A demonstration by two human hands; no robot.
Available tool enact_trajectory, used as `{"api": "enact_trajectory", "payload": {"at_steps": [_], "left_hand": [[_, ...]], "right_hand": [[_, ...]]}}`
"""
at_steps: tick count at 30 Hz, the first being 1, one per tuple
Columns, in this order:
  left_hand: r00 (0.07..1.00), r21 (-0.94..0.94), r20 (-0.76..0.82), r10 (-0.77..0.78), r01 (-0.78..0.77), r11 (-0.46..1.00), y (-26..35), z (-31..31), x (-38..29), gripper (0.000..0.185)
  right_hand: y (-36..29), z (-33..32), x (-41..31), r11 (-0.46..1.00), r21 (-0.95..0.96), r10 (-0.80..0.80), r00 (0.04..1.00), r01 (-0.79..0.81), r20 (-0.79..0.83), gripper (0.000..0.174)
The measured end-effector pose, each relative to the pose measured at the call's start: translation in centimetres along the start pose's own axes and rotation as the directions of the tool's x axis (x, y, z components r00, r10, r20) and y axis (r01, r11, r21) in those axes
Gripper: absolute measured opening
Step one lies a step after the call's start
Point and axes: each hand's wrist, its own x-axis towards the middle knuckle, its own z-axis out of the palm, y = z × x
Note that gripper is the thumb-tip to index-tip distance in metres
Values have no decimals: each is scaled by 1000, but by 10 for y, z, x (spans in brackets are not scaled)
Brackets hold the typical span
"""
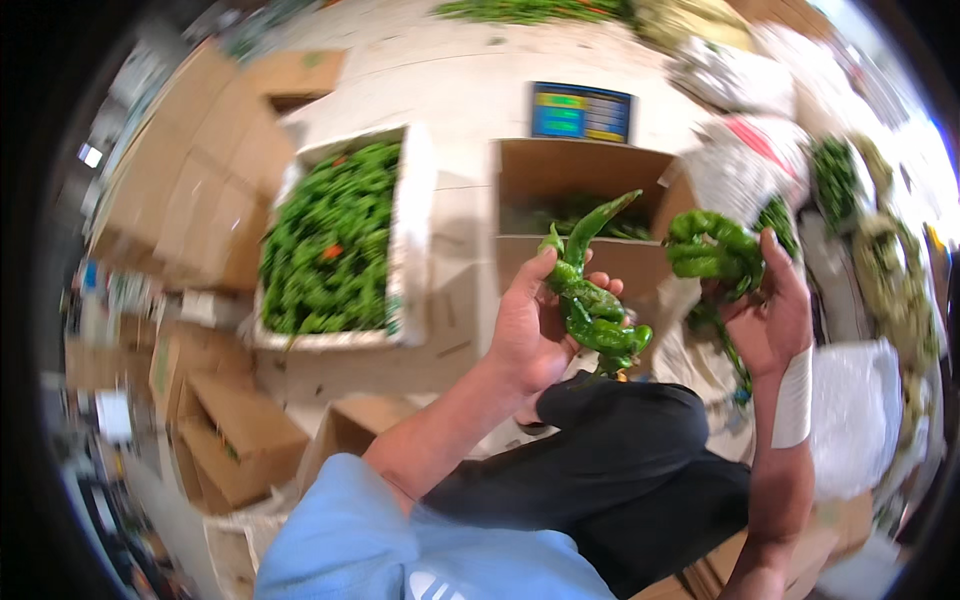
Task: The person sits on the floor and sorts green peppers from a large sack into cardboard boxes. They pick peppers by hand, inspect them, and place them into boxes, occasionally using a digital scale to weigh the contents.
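My left hand (536, 326) holds several long, twisted green peppers (592, 300), one of them pointing up past my fingers. To its right, my right hand (769, 315) is closed round more curled green peppers (709, 244). A white band wraps the right wrist. Just beyond both hands stands an open cardboard box (585, 169), its dark green contents partly hidden by a flap and the peppers. Behind that box is a scale's display (581, 112) with lit green figures.
On the left, a white foam box (411, 247) holds many green peppers and a few red ones. Cardboard boxes (202, 165) stand farther left. White sacks (739, 157) and bags of green produce line the right. More green produce (532, 10) lies on the floor at the top.
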Motion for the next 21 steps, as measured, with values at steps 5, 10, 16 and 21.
{"api": "enact_trajectory", "payload": {"at_steps": [5, 10, 16, 21], "left_hand": [[898, 34, -313, 309, -315, 949, 96, -92, -85, 41], [733, -79, -560, 386, -511, 856, 151, -153, -119, 37], [686, 16, -564, 460, -548, 836, 201, -188, -120, 40], [672, 109, -438, 597, -619, 777, 282, -178, -102, 44]], "right_hand": [[130, 101, 52, 958, -136, 249, 968, -252, -38, 27], [228, 141, 101, 920, -189, 360, 931, -343, 66, 26], [309, 162, 154, 909, -200, 362, 930, -367, -60, 28], [337, 203, 212, 908, -249, 323, 941, -338, -102, 32]]}}
